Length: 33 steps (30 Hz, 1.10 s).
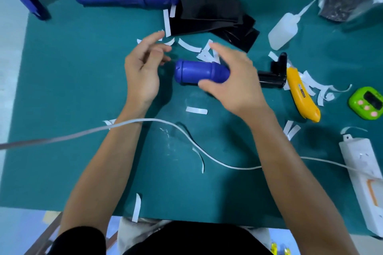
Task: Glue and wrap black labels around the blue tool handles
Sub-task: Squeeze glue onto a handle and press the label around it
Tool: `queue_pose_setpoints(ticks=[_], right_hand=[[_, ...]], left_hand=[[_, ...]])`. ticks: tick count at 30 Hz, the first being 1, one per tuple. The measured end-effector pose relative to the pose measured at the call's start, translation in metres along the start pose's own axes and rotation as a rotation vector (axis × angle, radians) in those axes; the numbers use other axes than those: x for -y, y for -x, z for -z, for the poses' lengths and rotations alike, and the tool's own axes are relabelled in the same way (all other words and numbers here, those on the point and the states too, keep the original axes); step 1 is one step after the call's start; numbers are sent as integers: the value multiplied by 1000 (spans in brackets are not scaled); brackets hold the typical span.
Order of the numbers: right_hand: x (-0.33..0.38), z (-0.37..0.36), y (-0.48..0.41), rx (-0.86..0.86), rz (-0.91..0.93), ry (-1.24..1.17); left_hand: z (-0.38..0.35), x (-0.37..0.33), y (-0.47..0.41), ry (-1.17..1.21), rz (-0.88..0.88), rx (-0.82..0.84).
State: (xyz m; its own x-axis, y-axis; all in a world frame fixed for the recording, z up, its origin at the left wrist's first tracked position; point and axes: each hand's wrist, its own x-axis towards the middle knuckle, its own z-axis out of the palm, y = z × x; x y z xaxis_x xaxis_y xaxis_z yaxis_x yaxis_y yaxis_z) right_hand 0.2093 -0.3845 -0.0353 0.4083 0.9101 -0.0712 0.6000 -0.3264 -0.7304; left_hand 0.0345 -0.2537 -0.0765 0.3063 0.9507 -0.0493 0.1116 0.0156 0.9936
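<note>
Head view | right hand (234, 83) grip wrapped round blue handle (196, 71) | left hand (145, 68) grip wide, beside handle's end

We see 1 table (62, 89), teal top, under the right hand's (232, 80) grip. Pale floor (8, 58) far left of the grip and nearer us past the table edge. Brown struts (46, 234) low left. Soft even light.

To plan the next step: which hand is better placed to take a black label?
Probably left: the left hand is free, near the black labels; the right hand holds the blue handle.
</note>
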Motion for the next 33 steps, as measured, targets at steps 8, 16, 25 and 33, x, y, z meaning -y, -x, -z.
queue_pose_setpoints(ticks=[8, 16, 25, 33], right_hand=[[33, 3, -130, 15, 7, 432], [38, -5, -143, 26, 89, 652], [37, 58, -38, -710, 242, -303], [-16, 13, 52, 86, -328, -1049]], left_hand=[[-9, 1, 11, -217, -33, 116], [-1, 2, 10, -243, -54, 248], [-6, -5, 20, -364, -214, 149], [-39, -23, 78, 110, -156, 484]])
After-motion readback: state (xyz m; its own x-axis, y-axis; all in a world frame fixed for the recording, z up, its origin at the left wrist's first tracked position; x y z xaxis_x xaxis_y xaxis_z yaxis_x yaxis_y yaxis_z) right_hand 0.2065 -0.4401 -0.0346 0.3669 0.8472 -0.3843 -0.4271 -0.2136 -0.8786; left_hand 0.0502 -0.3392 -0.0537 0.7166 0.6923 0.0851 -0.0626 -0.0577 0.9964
